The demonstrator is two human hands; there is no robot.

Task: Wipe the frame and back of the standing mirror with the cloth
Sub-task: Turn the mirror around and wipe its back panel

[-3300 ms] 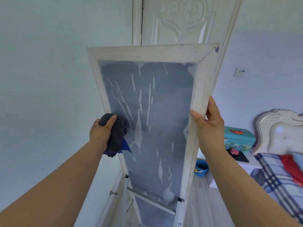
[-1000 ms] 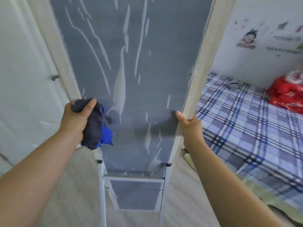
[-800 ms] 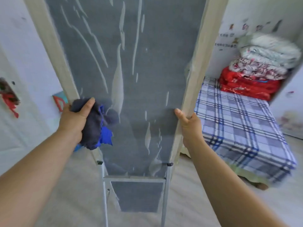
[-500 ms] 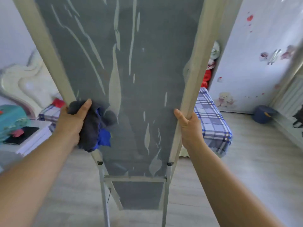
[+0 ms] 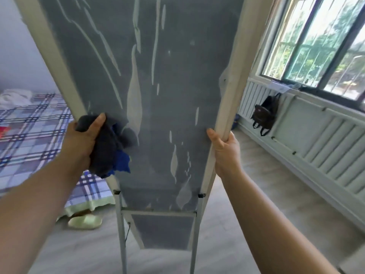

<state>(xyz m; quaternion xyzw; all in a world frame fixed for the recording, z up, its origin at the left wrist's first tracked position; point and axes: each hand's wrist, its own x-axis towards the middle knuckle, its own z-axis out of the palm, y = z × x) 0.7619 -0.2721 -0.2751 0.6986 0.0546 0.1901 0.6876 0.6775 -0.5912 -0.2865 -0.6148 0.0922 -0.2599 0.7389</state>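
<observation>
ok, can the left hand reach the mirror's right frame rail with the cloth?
Likely yes: back panel between is bare. The right hand grips that rail, so left hand and cloth should land above it.

Above the right hand (image 5: 225, 153) the mirror (image 5: 167, 95) is cut off at its top; that hand's fingers are hidden behind the frame (image 5: 231, 86).

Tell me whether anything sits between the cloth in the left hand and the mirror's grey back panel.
Nothing visible does. The left hand grips the cloth against the left frame rail, and the cloth overlaps the grey back panel. The right hand holds the right rail, clear of the cloth.
</observation>
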